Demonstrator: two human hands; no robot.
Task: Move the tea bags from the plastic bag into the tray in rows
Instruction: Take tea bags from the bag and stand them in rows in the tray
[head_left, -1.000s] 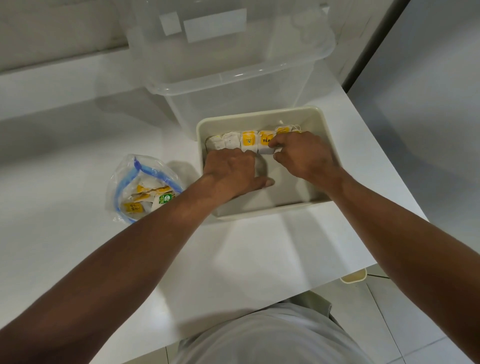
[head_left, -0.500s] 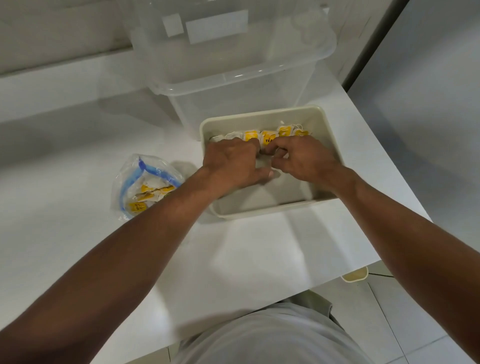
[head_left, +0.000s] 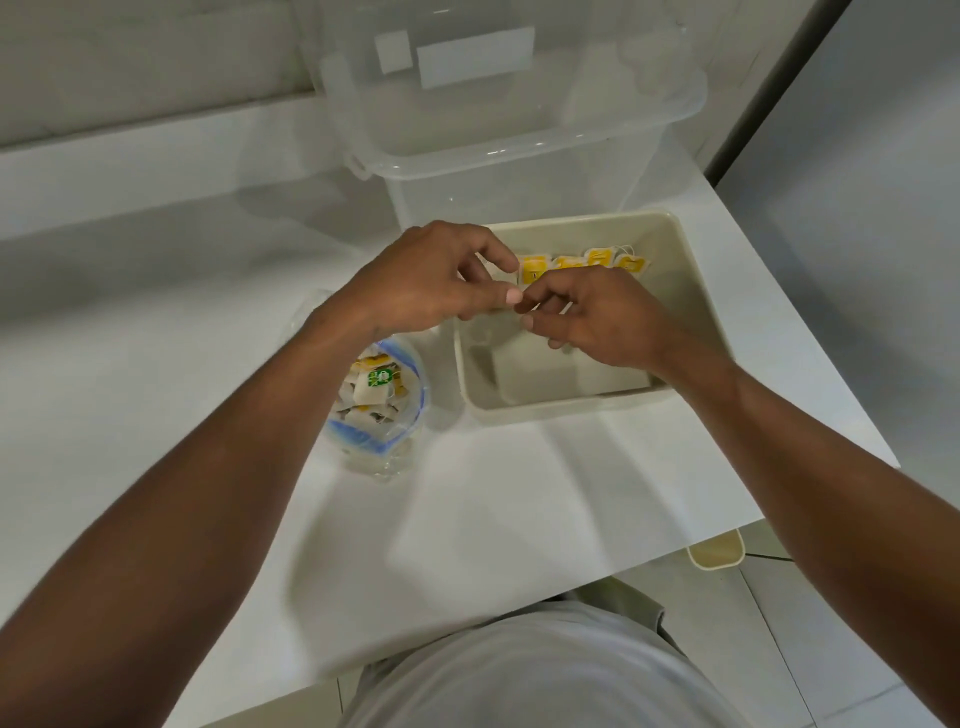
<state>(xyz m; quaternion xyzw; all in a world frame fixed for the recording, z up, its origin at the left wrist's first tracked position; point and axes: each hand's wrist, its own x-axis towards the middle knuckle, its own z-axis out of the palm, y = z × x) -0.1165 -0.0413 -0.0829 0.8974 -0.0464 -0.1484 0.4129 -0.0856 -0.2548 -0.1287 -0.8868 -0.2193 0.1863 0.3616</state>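
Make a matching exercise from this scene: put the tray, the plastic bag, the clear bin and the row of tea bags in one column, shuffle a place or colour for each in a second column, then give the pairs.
Column one
1. tray
2. plastic bag
3. clear bin
4. row of tea bags

Column two
A. along the far wall inside the tray
B. see-through, behind the tray
C. beige, its near part bare
D. blue-edged, left of the tray

Pairs: 1-C, 2-D, 3-B, 4-A

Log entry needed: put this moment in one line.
left hand, right hand: meeting over tray; tea bags: one row; plastic bag: part-full
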